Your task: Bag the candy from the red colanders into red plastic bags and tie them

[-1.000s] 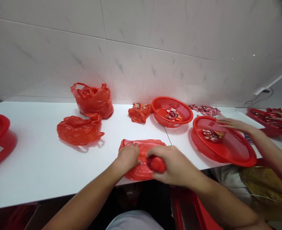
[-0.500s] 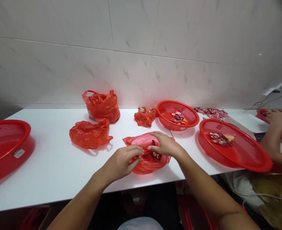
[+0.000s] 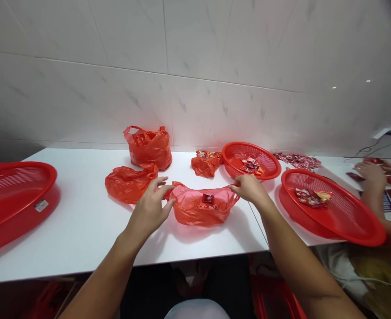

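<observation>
Crosswise between your hands lies the red plastic bag (image 3: 197,210), its long axis running side to side.
Your right hand (image 3: 250,188) pinches its right corner; your left hand (image 3: 148,208), empty and spread wide, is just beside its left end.

The left hand (image 3: 148,208) and right hand (image 3: 250,189) were bare, with slim, tapering fingers. Both forearms, the left forearm (image 3: 98,283) and right forearm (image 3: 301,266), were bare too, and ran smooth and rounded to the lower edge of the view. Between them, a pale grey garment (image 3: 197,310) showed as a small rounded patch.
</observation>
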Motion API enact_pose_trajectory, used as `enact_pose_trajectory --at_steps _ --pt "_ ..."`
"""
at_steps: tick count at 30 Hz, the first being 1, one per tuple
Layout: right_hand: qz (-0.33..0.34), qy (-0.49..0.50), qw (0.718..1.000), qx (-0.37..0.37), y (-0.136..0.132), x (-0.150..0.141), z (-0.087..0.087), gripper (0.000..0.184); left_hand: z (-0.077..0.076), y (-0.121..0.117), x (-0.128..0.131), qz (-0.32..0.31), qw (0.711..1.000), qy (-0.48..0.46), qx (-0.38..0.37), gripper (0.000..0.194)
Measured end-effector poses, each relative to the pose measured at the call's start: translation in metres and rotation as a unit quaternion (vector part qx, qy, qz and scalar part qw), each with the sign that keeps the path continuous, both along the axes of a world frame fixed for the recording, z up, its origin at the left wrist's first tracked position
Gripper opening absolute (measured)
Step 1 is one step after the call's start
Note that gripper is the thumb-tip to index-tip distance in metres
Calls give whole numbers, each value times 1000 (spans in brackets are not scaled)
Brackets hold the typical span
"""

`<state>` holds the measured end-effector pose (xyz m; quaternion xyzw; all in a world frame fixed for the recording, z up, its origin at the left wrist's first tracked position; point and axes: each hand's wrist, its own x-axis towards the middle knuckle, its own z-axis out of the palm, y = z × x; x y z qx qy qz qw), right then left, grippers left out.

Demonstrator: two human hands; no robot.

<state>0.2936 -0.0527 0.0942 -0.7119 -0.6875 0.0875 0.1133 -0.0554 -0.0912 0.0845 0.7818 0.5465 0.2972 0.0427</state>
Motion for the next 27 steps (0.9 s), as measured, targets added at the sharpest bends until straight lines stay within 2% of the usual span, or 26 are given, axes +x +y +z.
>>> enact_pose_trajectory --at_steps 2,5,9,10,12,13,14,16,18,19,21,23,25,27 --pt "23 66 997 16 2 0 7 27 -3 5 -9 69 993 40 -81 42" --pt "23 98 995 12 1 3 8 27 -6 9 -21 87 979 41 -179 37" --pt "8 19 997 -80 -3 17 -3 31 -7 7 -30 70 981 -14 -178 22" --pt "15 33 995 -96 -4 20 -6 34 -7 7 -32 66 982 -35 -174 22" --pt "43 145 986 -77 -8 26 -7 40 -4 8 -34 47 979 -96 -173 27" --pt "62 229 970 -44 -9 26 -5 42 -1 10 -34 29 975 -137 -174 32" --pt "81 320 944 -7 -10 25 -2 42 4 13 -34 8 967 -183 -175 36" --pt "114 480 868 53 -10 15 8 41 20 20 -28 -40 947 -272 -166 41" --pt "130 577 803 81 -6 -3 19 42 40 25 -18 -86 926 -337 -143 38" --pt "137 603 781 86 -4 -14 23 41 51 27 -11 -107 918 -360 -129 35" --pt "160 624 759 91 3 -36 31 42 71 30 4 -145 903 -392 -104 27" --pt "201 630 745 84 10 -57 36 51 85 32 20 -173 893 -407 -84 22" --pt "258 627 734 43 17 -75 40 63 93 33 33 -193 893 -401 -66 20" --pt "306 605 735 -2 22 -89 44 68 96 35 44 -205 904 -371 -49 15"
